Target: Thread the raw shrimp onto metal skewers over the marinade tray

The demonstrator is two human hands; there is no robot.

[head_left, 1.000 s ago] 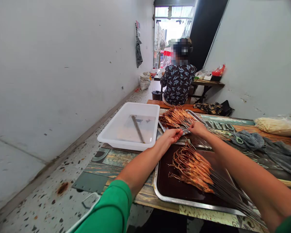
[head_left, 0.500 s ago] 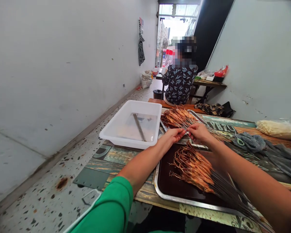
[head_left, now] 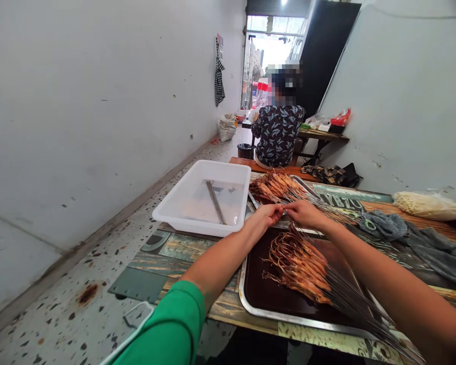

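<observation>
My left hand [head_left: 272, 215] and my right hand [head_left: 304, 214] meet fingertip to fingertip over the gap between two trays. Both are closed in a pinch; whatever sits between the fingers is too small and covered to make out. Just below them, the near tray [head_left: 262, 302], dark with a metal rim, holds a row of skewered orange-brown meat [head_left: 302, 268] with long stringy ends. Its thin metal skewers [head_left: 359, 299] point to the lower right, past the tray's edge. Behind my hands, more skewered meat [head_left: 275, 185] lies on a far tray, partly hidden.
A white plastic tub [head_left: 182, 205] with several metal skewers [head_left: 215, 203] stands left on the patterned table [head_left: 146, 276]. To the right lie a grey cloth [head_left: 437, 251], green-handled scissors [head_left: 368, 223] and a bag of pale sticks [head_left: 425, 205]. Ahead, a person [head_left: 277, 134] sits facing away.
The view has shifted slightly, so everything sits a little further left and lower. My hands stay pinched together, with the right fingers now closer over the left fingertips.
</observation>
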